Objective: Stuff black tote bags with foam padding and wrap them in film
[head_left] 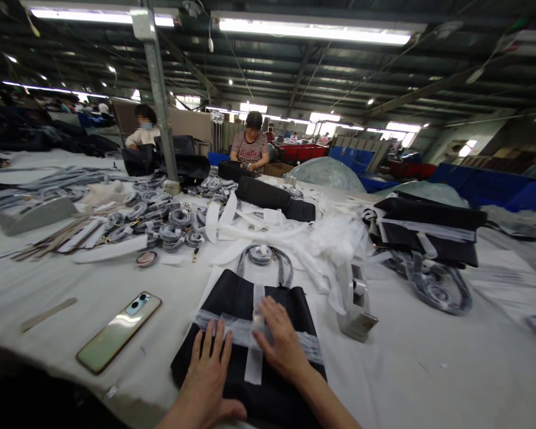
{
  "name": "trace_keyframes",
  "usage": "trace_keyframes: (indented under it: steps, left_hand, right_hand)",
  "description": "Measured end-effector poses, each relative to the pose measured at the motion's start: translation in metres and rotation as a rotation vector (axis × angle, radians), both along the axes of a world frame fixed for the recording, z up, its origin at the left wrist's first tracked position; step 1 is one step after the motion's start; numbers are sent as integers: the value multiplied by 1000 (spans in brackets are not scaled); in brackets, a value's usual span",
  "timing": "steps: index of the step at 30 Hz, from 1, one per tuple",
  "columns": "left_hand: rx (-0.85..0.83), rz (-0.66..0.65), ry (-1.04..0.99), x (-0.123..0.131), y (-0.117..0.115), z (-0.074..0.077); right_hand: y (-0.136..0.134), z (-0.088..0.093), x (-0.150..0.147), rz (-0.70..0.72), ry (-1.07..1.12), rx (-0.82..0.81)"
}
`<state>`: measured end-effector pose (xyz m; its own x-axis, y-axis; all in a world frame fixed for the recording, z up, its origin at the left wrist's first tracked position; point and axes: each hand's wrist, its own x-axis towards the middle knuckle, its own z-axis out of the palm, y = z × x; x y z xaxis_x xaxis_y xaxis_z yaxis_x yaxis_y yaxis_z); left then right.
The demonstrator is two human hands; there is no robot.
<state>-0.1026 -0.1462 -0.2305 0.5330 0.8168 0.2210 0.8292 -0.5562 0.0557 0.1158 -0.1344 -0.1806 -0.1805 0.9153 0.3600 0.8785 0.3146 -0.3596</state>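
A black handbag (241,372) lies flat on the white-covered table in front of me, its wrapped handles (286,268) pointing away. A band of translucent wrapping (310,345) crosses its front, and a pale strip (254,366) runs down the middle. My left hand (208,375) rests on the bag's left side with fingers spread. On the strip near the centre lies my right hand (280,339), fingers stretched out and thumb apart. A coiled, wrapped strap (259,255) sits between the handles.
Left are a phone (120,332), a thin flat stick (49,314) and many wrapped straps (172,229). A tape dispenser (356,301) stands right of the bag, before crumpled white wrapping (335,238). Stacked black bags (429,229) lie farther right. A co-worker (251,146) sits across the table.
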Motion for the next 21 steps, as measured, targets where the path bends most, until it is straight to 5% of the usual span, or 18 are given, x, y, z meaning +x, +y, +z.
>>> trace_keyframes:
  steps: [3,6,11,15,21]
  left_hand:
    - [-17,-20,-9,-3,2,-3]
    - [-33,-47,-35,-8,3,-5]
    - [-74,-132,-74,-23,11,-6]
    - [-121,-335,-77,-48,33,-1]
    - [-231,-706,-34,-86,87,26]
  right_hand:
    - [24,10,44,-533,157,-9]
    - [44,12,74,-577,166,-262]
    - [47,5,84,-598,142,-351]
    - [12,6,86,-676,147,-380]
    - [-83,0,64,-672,222,-451]
